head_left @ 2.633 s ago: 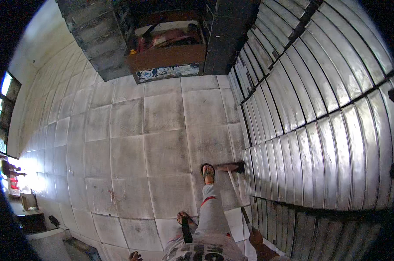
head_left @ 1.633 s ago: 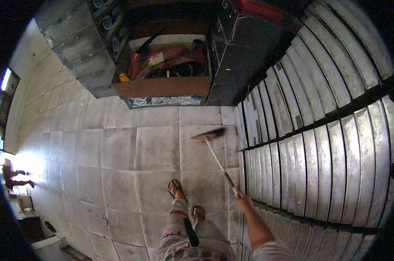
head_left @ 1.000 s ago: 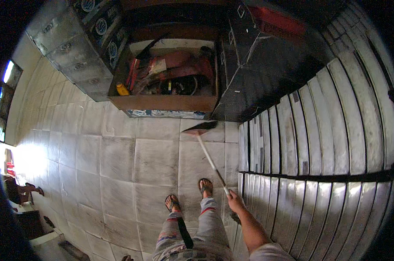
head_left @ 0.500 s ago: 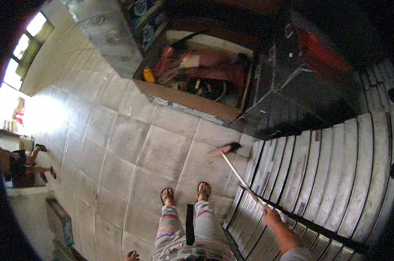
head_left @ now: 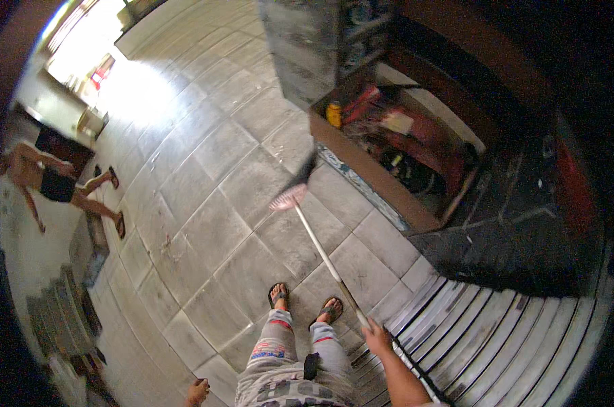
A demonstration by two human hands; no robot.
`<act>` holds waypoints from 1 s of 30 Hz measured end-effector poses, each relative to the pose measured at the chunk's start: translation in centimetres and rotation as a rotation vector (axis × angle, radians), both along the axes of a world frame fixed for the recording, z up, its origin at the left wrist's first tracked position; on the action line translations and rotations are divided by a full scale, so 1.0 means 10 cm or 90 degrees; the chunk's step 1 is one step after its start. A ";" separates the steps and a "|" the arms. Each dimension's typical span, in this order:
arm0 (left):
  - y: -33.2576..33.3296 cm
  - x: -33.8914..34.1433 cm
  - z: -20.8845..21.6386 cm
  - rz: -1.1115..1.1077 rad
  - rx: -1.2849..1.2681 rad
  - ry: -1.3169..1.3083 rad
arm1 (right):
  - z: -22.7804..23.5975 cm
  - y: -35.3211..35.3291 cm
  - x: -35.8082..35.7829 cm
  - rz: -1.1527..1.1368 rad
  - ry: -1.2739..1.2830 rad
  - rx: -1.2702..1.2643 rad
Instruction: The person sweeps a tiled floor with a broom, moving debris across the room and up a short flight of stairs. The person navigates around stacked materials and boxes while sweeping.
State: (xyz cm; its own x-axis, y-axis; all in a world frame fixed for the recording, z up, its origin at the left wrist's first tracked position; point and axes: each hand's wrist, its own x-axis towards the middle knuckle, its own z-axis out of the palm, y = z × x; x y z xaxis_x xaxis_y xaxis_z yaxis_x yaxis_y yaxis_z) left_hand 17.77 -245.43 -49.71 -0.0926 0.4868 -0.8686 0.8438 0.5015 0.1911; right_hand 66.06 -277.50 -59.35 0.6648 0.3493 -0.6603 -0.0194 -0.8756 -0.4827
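In the head view, the broom [head_left: 318,244] slants from your right hand [head_left: 377,339] to its pink head [head_left: 290,197] in front of your feet, and your right fingers wrap round the stick, which looks light and stiff and seems the best part to hold. Your left hand [head_left: 198,391] is well apart from it, and I can't tell how far its fingers open or if they hold anything. The dark bristles [head_left: 301,176] look bendy but blurry, maybe touching the floor [head_left: 232,203], and the stick's back end is hard to see.
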 end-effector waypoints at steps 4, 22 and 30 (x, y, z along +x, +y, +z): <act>-0.11 0.19 -0.12 0.047 -0.072 0.060 | 0.68 -0.87 -0.49 -0.019 -0.074 -0.078; 2.19 0.39 -0.40 0.141 0.007 -0.031 | -0.36 3.65 1.08 0.087 -0.058 -0.077; 2.39 0.04 -0.42 0.156 -0.114 -0.021 | 0.49 2.44 0.25 -0.060 -0.024 -0.207</act>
